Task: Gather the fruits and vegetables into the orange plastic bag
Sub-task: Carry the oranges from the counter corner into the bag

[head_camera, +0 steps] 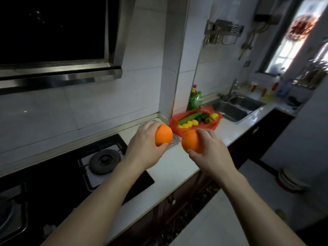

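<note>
The left hand (145,139) is curled round the left orange (163,134), fingers over its top and thumb beneath. The right hand (211,148) grips the right orange (191,141) in the same way. Both fruits are held up above the white table (168,171), close together but not touching.

The orange plastic bag (174,121) lies open on the table at about 1 o'clock from the hands, just beyond the two fruits, in the corner by the tiled pillar. In it lie a long cucumber (190,118), a row of lemons (190,123), some dark green vegetables (204,116) and a yellow pepper (213,116). The right orange hides the near edge of the bag.

A grey ribbed mat (174,139) shows on the table under the left orange. Green bottles (195,100) stand at 12 o'clock behind the bag against the wall. A steel double sink (236,107) sits at 2 o'clock, just past the bag. A gas burner (104,161) lies at 8 o'clock from the left hand, and a range hood (53,41) hangs at 10 o'clock. A stack of plates (291,180) rests at 4 o'clock on a separate surface.
</note>
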Motion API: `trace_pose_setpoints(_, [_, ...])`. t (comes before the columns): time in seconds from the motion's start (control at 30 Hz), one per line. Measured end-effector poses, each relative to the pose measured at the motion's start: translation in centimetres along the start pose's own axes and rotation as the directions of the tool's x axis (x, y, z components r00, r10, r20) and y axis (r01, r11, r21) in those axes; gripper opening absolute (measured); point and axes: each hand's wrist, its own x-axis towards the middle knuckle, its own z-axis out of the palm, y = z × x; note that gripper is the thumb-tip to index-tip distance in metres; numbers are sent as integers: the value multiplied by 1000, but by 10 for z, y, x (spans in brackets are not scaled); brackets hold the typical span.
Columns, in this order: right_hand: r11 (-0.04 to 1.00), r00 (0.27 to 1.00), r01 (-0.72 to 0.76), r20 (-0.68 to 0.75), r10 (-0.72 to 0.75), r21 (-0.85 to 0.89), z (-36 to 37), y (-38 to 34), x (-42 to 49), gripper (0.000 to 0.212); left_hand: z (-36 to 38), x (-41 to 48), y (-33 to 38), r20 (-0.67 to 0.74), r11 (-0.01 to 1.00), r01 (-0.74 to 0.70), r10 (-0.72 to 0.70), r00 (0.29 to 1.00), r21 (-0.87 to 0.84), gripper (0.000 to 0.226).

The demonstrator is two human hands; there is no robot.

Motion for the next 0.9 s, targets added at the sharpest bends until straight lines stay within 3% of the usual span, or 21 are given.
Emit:
trace_pose_setpoints(0.47, [991, 991, -135, -20, 135, 25, 15, 85, 78, 71, 83, 106, 10, 107, 998, -54, 55, 993, -14, 66])
trace_pose_setpoints(0.9, [988, 991, -129, -27, 132, 86, -3, 276, 170, 73, 218, 209, 112, 140, 998, -27, 18, 990, 64, 68])
